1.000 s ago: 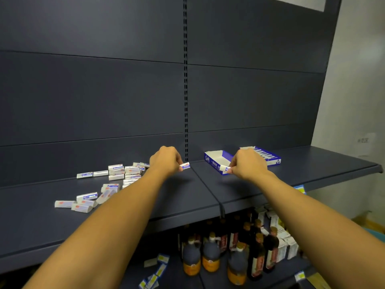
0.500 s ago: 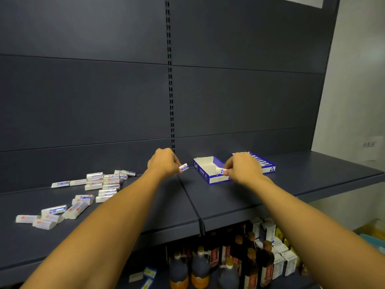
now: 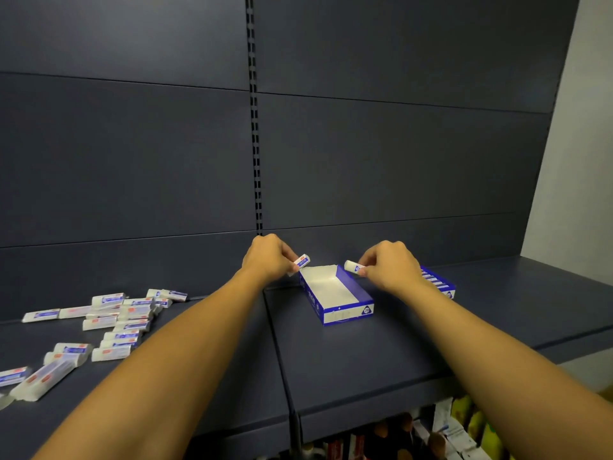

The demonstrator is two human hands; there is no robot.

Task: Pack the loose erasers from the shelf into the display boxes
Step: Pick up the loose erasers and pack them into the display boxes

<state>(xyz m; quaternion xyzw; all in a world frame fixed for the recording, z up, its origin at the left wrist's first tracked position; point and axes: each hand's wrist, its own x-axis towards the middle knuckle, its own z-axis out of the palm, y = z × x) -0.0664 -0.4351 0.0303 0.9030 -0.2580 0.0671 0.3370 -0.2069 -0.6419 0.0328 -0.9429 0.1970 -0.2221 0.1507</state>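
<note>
Head view gives us the dark shelf spanning the frame's lower half, and our judgement is that the packing has barely started. The loose erasers lie scattered across the lower left of the frame, many of them, some overlapping, none of them yet boxed. Nearly all the work is left.

At centre sits the open display box, blue-walled with a white floor; as far as we can see, nothing lies inside it. Behind our right wrist, at centre right, a second blue box shows only its striped edge, and we cannot tell what it holds.

Our left hand hovers at the far left corner of the open box, its grip pinched on one eraser that points toward the box. Our right hand hovers at the far right corner, fingers clamped round another eraser, whose white end juts over the rim. Both pieces are above or just beside the far end of the box, not yet set down in it; placing them looks like the step in hand.
</note>
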